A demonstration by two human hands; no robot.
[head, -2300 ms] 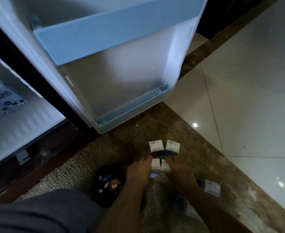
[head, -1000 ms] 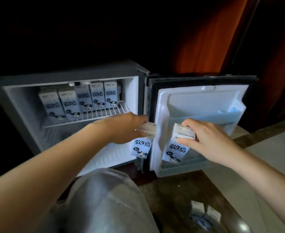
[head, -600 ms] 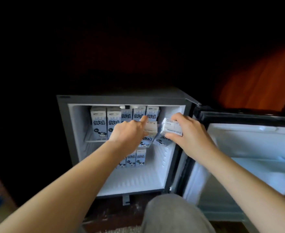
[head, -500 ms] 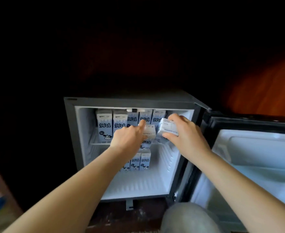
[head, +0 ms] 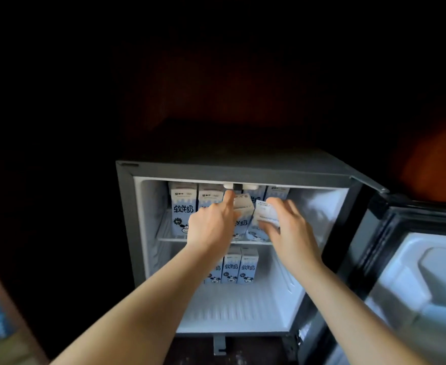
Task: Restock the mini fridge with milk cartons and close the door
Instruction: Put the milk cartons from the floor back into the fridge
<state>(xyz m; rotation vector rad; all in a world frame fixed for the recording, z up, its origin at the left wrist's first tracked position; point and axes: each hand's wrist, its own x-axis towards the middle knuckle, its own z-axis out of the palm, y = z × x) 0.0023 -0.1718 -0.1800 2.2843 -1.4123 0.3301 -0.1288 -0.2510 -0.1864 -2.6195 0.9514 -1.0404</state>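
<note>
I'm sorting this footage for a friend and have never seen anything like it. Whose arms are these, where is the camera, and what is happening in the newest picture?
There is no machine here. These are a person's two bare arms, filmed by a wide-angle camera worn on their head that looks forward and down. They face an open mini fridge, its door swung out to the right. The left hand holds a first carton of milk, and the right hand holds a second carton. Both are at the wire shelf, where shelf cartons already stand. At least three lower cartons stand on the fridge floor.
</note>
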